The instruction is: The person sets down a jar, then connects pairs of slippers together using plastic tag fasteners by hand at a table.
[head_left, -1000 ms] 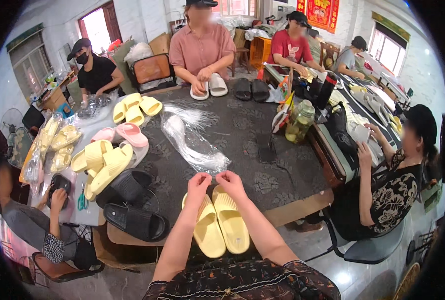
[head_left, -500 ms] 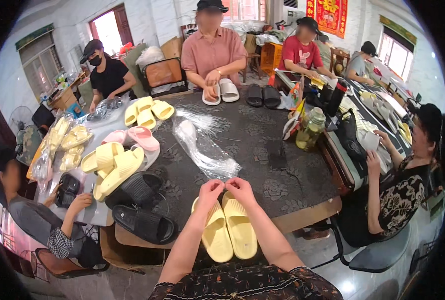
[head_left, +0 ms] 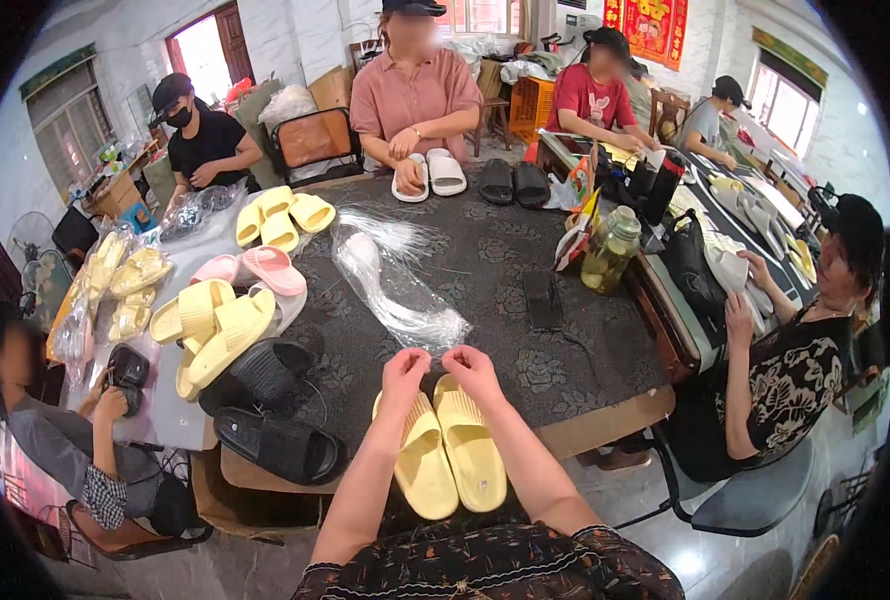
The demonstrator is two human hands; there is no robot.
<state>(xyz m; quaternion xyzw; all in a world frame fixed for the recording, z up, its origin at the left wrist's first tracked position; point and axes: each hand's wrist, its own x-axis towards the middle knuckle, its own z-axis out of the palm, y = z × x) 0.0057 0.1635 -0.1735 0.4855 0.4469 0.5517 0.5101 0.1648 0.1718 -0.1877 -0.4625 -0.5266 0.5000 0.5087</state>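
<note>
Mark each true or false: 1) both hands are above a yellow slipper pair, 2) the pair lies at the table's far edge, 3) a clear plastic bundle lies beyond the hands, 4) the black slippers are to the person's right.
1) True: the left hand and right hand are together above the yellow slipper pair.
2) False: the pair lies at the near edge of the table.
3) True: the clear plastic bundle lies just beyond them.
4) False: the black slippers are to the left.

Slipper pair [head_left: 445, 450] lies on table [head_left: 565, 380] near edge; plastic bags [head_left: 395, 285] behind it; slipper pile [head_left: 225, 320] to left.
</note>
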